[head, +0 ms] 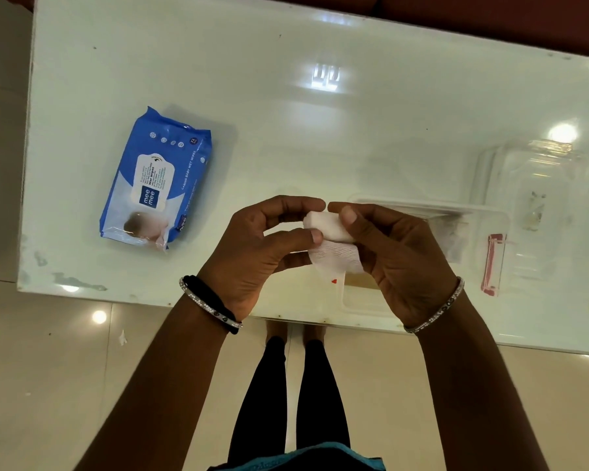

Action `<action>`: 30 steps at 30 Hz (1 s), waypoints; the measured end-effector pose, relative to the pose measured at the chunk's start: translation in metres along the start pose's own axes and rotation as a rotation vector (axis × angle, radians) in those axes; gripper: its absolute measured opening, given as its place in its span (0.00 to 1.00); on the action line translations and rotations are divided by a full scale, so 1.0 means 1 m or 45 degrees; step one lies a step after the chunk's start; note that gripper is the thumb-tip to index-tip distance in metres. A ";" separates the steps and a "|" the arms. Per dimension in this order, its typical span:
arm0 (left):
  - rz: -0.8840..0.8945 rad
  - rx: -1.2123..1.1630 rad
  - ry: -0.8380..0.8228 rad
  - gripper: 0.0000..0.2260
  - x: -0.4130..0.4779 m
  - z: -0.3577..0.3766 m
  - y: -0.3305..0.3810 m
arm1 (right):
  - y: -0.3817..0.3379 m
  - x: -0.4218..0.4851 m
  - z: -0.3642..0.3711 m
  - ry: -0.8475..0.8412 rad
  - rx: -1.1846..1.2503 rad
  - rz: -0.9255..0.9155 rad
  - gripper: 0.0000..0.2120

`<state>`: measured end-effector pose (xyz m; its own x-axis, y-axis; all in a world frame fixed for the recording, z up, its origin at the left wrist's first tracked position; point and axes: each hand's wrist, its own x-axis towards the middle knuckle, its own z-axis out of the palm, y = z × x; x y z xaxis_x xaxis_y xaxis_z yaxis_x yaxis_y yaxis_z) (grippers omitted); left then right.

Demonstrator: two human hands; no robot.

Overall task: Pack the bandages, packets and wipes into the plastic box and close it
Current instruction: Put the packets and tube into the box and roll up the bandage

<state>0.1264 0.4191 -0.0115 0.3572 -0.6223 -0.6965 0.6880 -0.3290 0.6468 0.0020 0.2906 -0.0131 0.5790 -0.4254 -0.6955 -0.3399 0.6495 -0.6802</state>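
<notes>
Both my hands hold a white gauze bandage roll (330,232) over the table's near edge, with a loose end hanging below it. My left hand (262,246) pinches its left side. My right hand (398,256) grips the right side with the thumb on top. A blue pack of wet wipes (157,178) lies flat on the table to the left. The clear plastic box (357,300) sits open under and behind my right hand, with a red clip (492,263) on its right side. Its clear lid (538,185) lies further right.
The glossy white table (286,113) reflects ceiling lights. Its near edge runs just below my wrists, and my legs and the tiled floor (82,368) show beneath. A small red mark (334,281) lies by the box.
</notes>
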 end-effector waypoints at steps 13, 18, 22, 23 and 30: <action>0.018 0.072 0.049 0.14 0.004 0.006 -0.007 | 0.000 0.001 -0.006 -0.006 0.046 -0.050 0.20; 0.054 0.169 -0.026 0.15 0.006 0.012 -0.007 | 0.000 -0.002 -0.015 0.043 0.046 0.048 0.13; 0.015 0.210 -0.123 0.11 0.006 0.021 -0.010 | 0.001 -0.011 -0.033 -0.014 0.080 0.018 0.10; -0.013 0.178 -0.130 0.08 0.006 0.025 -0.011 | 0.002 -0.015 -0.040 -0.008 0.088 0.031 0.10; 0.166 0.687 0.373 0.05 0.015 0.051 -0.033 | 0.013 -0.037 -0.109 0.443 0.198 0.038 0.23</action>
<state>0.0767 0.3846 -0.0276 0.6276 -0.4859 -0.6083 0.2388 -0.6235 0.7444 -0.1045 0.2458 -0.0218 0.2750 -0.5762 -0.7696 -0.2207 0.7413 -0.6339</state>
